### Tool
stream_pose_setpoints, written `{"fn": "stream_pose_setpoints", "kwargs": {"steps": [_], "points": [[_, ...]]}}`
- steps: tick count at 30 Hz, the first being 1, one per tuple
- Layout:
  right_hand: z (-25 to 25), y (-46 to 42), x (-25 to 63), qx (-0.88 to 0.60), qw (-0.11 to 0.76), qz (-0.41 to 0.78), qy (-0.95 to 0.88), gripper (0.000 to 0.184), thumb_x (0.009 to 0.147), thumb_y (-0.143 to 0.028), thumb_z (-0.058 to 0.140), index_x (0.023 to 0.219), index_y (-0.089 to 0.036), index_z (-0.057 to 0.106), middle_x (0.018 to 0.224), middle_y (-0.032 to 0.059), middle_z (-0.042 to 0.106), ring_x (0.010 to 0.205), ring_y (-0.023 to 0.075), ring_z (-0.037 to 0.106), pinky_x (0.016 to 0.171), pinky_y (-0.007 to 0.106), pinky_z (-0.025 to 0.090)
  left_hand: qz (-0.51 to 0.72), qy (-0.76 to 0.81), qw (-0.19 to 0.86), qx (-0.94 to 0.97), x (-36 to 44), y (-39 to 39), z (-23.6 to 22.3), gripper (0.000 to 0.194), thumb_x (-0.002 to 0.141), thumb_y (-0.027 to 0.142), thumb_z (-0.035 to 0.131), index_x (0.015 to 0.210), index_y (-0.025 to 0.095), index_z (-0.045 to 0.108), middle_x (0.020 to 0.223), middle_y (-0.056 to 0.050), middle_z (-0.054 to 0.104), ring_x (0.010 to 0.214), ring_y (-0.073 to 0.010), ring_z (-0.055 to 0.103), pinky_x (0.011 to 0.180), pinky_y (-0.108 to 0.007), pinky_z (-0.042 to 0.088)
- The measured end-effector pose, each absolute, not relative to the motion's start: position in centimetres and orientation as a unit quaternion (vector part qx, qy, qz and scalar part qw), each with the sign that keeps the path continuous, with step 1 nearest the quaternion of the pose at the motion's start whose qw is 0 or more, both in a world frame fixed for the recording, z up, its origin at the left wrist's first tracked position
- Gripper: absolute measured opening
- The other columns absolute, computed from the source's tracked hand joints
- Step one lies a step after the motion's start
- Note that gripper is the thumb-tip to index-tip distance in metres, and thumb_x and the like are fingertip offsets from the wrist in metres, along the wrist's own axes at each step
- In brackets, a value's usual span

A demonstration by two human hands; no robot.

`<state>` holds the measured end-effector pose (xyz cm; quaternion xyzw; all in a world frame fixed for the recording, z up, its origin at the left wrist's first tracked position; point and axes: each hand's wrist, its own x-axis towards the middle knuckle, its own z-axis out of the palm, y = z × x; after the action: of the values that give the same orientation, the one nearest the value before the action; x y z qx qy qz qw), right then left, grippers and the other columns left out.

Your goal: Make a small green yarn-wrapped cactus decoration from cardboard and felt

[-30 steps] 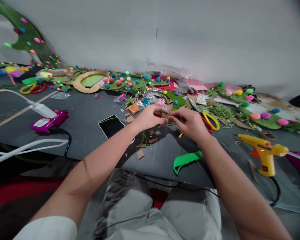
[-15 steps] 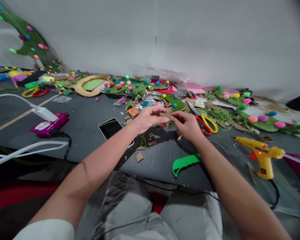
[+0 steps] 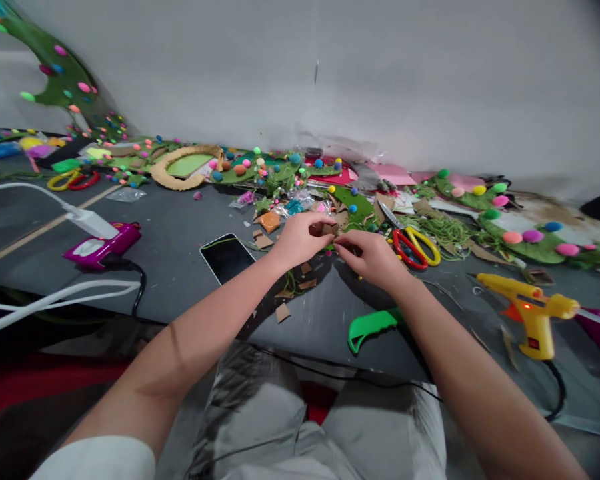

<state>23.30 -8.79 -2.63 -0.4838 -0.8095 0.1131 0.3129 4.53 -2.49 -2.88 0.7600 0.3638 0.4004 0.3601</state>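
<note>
Cardboard piece: small brown cardboard scrap (image 3: 329,229), pinched between both hands above the middle of the dark grey desk (image 3: 180,233).
Left hand: left hand (image 3: 300,237) has thumb and fingers closed on the scrap's left side.
Right hand: right hand (image 3: 373,257) has fingertips closed on its right side.
Slip risk: the scrap looks tiny, so a loosened pinch could drop it among the brown offcuts (image 3: 293,290) below, where it would be hard to pick out.
Burn risk: yellow hot glue gun (image 3: 533,310), lamp lit, stands near the right forearm; a sideways sweep could knock it.
Snag risk: red-and-yellow scissors (image 3: 413,243) lie just beside the right hand.
Open room: bare desk toward the left, between the black smartphone (image 3: 225,257) and the magenta glue gun (image 3: 103,243).
Near edge: green plastic handle (image 3: 373,325) lies close to it.
</note>
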Motion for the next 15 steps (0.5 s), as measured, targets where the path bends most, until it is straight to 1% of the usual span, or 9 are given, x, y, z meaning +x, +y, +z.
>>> {"fn": "stream_pose_setpoints", "kwargs": {"steps": [2, 4, 7, 11, 15], "points": [[-2.3, -8.9, 23.5, -0.484, 0.31, 0.098, -0.813, 0.016, 0.094, -0.023, 0.057, 0.097, -0.018, 0.072, 0.091, 0.0072, 0.073, 0.075, 0.0182, 0.063, 0.067, 0.029, 0.043, 0.38, 0.349, 0.38, 0.768, 4.6, -2.7, -2.9, 0.023, 0.075, 0.013, 0.074, 0.098, 0.014, 0.075, 0.086, -0.007, 0.075, 0.075, -0.0164, 0.068, 0.069, -0.03, 0.053], [-2.1, -9.0, 23.8, -0.48, 0.313, 0.085, -0.815, 0.015, 0.095, -0.024, 0.058, 0.099, -0.019, 0.071, 0.094, 0.0075, 0.073, 0.079, 0.0189, 0.064, 0.069, 0.029, 0.044, 0.355, 0.336, 0.431, 0.758, 4.6, -2.8, -2.7, 0.021, 0.076, 0.014, 0.075, 0.097, 0.012, 0.073, 0.078, -0.006, 0.074, 0.071, -0.0162, 0.069, 0.067, -0.029, 0.052], [-1.9, -8.8, 24.2, -0.478, 0.33, 0.076, -0.811, 0.014, 0.096, -0.026, 0.058, 0.099, -0.02, 0.071, 0.092, 0.007, 0.073, 0.08, 0.0196, 0.064, 0.07, 0.03, 0.044, 0.326, 0.332, 0.492, 0.736, 4.5, -2.9, -2.4, 0.025, 0.077, 0.015, 0.076, 0.101, 0.011, 0.071, 0.071, -0.004, 0.071, 0.068, -0.0157, 0.069, 0.065, -0.028, 0.051], [-1.7, -8.7, 24.6, -0.5, 0.369, 0.087, -0.779, 0.015, 0.094, -0.032, 0.063, 0.092, -0.019, 0.07, 0.083, 0.0057, 0.071, 0.071, 0.018, 0.06, 0.065, 0.03, 0.042, 0.315, 0.328, 0.544, 0.705, 4.1, -2.7, -2.1, 0.031, 0.075, 0.014, 0.079, 0.105, 0.011, 0.071, 0.072, -0.003, 0.072, 0.07, -0.0142, 0.069, 0.068, -0.028, 0.052], [-1.6, -8.6, 24.6, -0.511, 0.396, 0.153, -0.748, 0.02, 0.091, -0.038, 0.067, 0.086, -0.019, 0.07, 0.075, 0.0035, 0.069, 0.063, 0.0152, 0.054, 0.06, 0.03, 0.04, 0.299, 0.296, 0.61, 0.672, 3.9, -2.4, -2.2, 0.031, 0.074, 0.013, 0.08, 0.104, 0.011, 0.07, 0.078, -0.004, 0.074, 0.071, -0.0127, 0.069, 0.073, -0.029, 0.055]]}}
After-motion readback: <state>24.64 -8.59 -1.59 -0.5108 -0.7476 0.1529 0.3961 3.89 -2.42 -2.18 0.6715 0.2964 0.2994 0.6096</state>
